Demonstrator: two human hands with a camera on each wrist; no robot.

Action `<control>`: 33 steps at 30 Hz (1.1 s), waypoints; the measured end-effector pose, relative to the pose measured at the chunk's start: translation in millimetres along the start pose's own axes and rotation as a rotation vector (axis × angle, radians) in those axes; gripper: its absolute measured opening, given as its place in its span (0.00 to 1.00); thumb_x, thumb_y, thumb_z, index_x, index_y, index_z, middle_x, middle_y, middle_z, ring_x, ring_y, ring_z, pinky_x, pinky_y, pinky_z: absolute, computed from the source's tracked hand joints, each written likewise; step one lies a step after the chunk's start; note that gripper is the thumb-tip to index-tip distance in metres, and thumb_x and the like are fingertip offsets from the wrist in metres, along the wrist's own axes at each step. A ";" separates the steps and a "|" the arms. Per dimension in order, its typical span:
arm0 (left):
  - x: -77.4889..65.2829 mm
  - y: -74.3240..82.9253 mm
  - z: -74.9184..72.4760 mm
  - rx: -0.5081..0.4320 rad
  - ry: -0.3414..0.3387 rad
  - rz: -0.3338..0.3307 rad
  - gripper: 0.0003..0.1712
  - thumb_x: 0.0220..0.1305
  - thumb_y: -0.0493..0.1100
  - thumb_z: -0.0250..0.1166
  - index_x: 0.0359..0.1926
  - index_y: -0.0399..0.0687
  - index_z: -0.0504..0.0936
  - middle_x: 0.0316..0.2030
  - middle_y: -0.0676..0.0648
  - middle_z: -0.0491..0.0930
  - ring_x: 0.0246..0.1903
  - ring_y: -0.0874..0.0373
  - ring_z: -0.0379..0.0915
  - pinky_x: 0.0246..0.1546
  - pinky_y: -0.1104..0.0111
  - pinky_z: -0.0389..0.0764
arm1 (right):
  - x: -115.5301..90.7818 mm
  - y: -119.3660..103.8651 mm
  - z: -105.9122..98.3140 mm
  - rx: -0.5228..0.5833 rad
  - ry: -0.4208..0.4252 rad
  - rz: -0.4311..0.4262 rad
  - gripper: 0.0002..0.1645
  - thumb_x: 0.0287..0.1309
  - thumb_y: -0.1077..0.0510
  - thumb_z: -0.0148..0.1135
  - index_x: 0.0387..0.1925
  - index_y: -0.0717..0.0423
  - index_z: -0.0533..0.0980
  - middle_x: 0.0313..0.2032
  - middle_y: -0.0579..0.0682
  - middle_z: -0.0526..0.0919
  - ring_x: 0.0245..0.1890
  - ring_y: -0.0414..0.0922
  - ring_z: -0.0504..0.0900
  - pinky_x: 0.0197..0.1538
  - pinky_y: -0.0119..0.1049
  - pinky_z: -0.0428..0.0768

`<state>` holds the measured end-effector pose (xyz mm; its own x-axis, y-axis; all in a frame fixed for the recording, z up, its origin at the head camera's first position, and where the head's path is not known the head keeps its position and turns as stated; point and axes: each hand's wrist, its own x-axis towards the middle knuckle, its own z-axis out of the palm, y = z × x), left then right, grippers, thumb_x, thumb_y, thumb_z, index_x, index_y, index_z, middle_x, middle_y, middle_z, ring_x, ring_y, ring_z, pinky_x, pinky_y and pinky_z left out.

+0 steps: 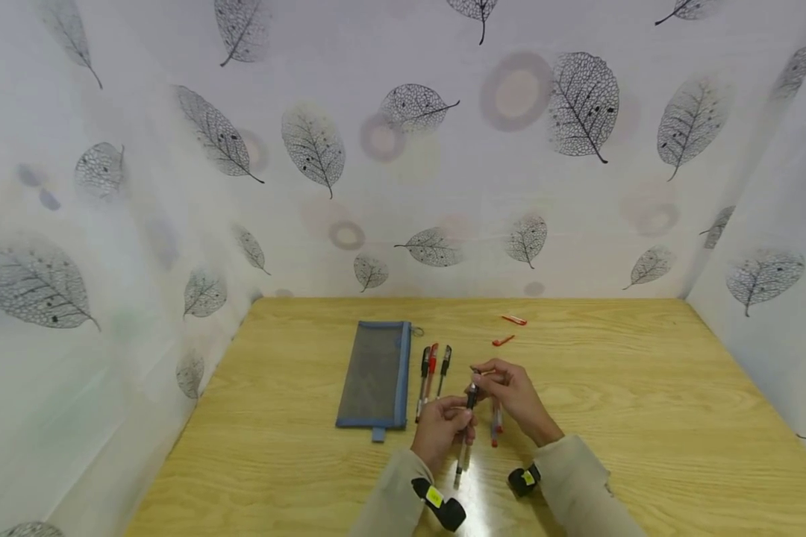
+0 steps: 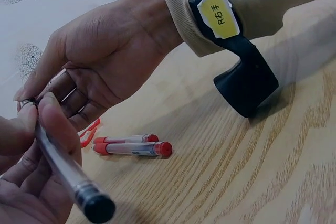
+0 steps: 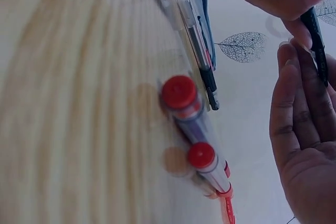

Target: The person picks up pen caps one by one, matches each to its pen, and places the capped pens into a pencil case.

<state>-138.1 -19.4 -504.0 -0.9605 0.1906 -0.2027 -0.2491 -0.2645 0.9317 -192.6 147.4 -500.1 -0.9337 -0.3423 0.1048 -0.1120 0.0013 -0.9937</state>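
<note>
My left hand (image 1: pixel 443 429) holds a clear-barrelled gel pen (image 2: pixel 65 169) with a black end plug, which points down toward me. At the pen's upper black end (image 1: pixel 472 397), the thumb and forefinger of my right hand (image 1: pixel 513 391) pinch it; the fingers partly hide that end. In the right wrist view, the black part (image 3: pixel 315 43) runs between both hands. Under the right hand lie two red-ended pens (image 2: pixel 134 148) on the table. Beyond them are two small red pen caps (image 1: pixel 513 320).
On the wooden table (image 1: pixel 255 462), a mesh zip pouch (image 1: pixel 372 373) with blue edging lies left of the hands. Beside it rest two black-capped pens (image 1: pixel 445 359) and a red-capped pen (image 1: pixel 433 356). A leaf-patterned curtain (image 1: pixel 436 164) surrounds the back and sides.
</note>
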 end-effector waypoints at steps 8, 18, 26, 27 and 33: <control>0.8 0.8 -1.5 -0.006 -0.019 -0.018 0.14 0.67 0.29 0.57 0.52 0.27 0.76 0.31 0.40 0.81 0.22 0.62 0.76 0.26 0.70 0.80 | 1.6 0.7 -0.9 -0.017 -0.019 0.015 0.26 0.67 0.57 0.57 0.56 0.77 0.68 0.34 0.58 0.86 0.32 0.49 0.86 0.40 0.43 0.82; 2.2 2.6 -3.0 -0.006 -0.051 -0.017 0.15 0.67 0.31 0.58 0.53 0.27 0.76 0.34 0.37 0.81 0.23 0.61 0.79 0.32 0.66 0.83 | 3.1 -7.3 -2.0 -0.047 0.004 0.039 0.25 0.66 0.56 0.58 0.56 0.73 0.71 0.35 0.59 0.85 0.32 0.46 0.85 0.40 0.43 0.83; 3.5 0.4 -3.7 -0.013 -0.061 -0.017 0.15 0.67 0.32 0.58 0.52 0.28 0.77 0.32 0.42 0.82 0.25 0.60 0.80 0.35 0.64 0.83 | 4.6 -10.0 -7.3 -0.101 0.063 0.019 0.22 0.64 0.57 0.61 0.54 0.68 0.75 0.33 0.49 0.86 0.31 0.43 0.84 0.38 0.48 0.81; 3.5 0.3 -3.6 -0.011 -0.060 -0.013 0.15 0.67 0.32 0.58 0.52 0.28 0.77 0.32 0.43 0.82 0.25 0.60 0.80 0.35 0.64 0.83 | 4.5 -10.1 -7.9 -0.100 0.066 0.023 0.22 0.64 0.57 0.61 0.54 0.68 0.74 0.33 0.49 0.86 0.31 0.44 0.84 0.39 0.48 0.81; 3.7 1.4 -2.3 -0.006 -0.044 -0.026 0.15 0.67 0.32 0.58 0.53 0.29 0.77 0.32 0.43 0.82 0.25 0.60 0.80 0.34 0.64 0.83 | 2.9 -11.5 -9.8 -0.103 0.046 0.046 0.25 0.63 0.58 0.62 0.55 0.72 0.73 0.36 0.56 0.85 0.32 0.44 0.83 0.38 0.46 0.81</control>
<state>-142.3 -21.3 -504.1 -0.9474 0.2388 -0.2130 -0.2745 -0.2645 0.9245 -197.3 155.5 -488.0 -0.9531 -0.2961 0.0635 -0.1011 0.1132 -0.9884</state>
